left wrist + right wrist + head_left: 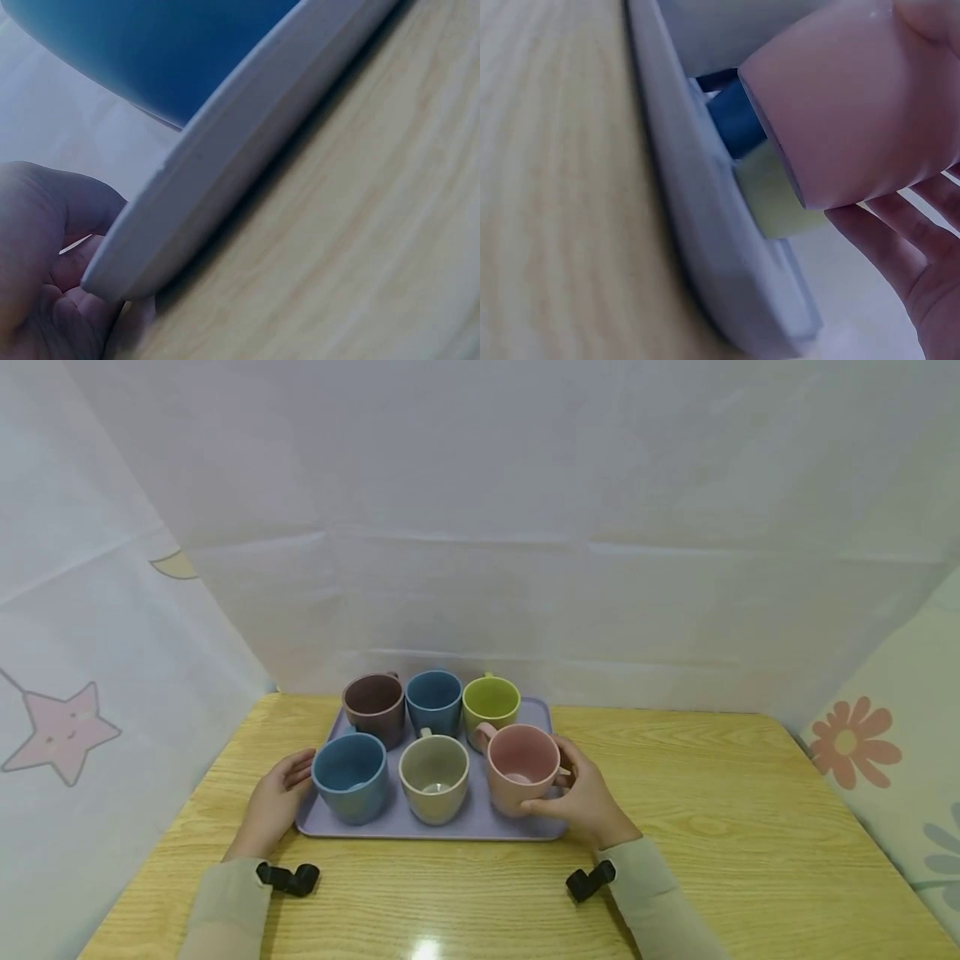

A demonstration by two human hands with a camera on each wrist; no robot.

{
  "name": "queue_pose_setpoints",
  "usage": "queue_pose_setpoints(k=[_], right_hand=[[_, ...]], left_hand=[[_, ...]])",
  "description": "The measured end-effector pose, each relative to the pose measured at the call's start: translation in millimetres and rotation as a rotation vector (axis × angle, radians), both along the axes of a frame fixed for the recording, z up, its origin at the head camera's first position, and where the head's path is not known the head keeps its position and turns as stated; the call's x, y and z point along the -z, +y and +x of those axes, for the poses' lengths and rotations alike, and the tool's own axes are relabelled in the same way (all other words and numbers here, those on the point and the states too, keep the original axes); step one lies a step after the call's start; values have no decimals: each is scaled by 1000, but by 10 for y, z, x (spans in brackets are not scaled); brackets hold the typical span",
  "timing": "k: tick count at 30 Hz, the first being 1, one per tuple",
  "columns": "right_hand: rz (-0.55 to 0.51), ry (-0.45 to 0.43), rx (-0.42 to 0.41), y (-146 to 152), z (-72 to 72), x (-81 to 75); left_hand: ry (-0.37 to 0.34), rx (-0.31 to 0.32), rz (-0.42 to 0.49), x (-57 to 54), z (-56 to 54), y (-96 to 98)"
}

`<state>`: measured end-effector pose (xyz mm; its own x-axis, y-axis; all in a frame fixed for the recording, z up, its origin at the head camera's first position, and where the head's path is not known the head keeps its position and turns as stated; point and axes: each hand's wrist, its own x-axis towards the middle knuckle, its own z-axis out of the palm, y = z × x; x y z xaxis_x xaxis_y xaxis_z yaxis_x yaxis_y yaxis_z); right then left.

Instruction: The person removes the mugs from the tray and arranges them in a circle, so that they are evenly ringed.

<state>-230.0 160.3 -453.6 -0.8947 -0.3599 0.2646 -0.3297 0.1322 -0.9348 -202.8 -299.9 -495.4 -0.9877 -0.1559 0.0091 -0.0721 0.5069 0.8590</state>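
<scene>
In the head view my right hand [588,797] grips the pink mug [522,768] by its right side, thumb in front and fingers behind. The right wrist view shows the base of the mug [855,105] held just off the lilac tray [694,187]. My left hand [276,802] is at the left edge of the tray [487,827]; in the left wrist view its fingers [90,202] curl round the rim. Nearest to it stands a blue mug [351,777]. A cream mug [434,777] stands front centre on the tray.
Along the tray's back row stand a brown mug [375,706], a darker blue mug [435,702] and a yellow-green mug [491,706]. The tray lies on a wooden table [675,793]. A white cloth [480,568] hangs behind, with patterned cloth at both sides.
</scene>
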Motion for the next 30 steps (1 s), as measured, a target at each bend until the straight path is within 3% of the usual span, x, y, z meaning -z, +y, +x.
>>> queue_pose_setpoints(k=[6,16,22,30], right_hand=[[-39,104,2,153,-50,-99],[-113,244,135,458,-113,-243],[-109,216,237,669,-147,-279],[0,110,406,1028,-233,-247]], left_hand=[[7,3,-5,-16,3,-3],[26,10,-10,2,4,-10],[26,3,8,-27,23,10],[23,-5,11,1,6,0]])
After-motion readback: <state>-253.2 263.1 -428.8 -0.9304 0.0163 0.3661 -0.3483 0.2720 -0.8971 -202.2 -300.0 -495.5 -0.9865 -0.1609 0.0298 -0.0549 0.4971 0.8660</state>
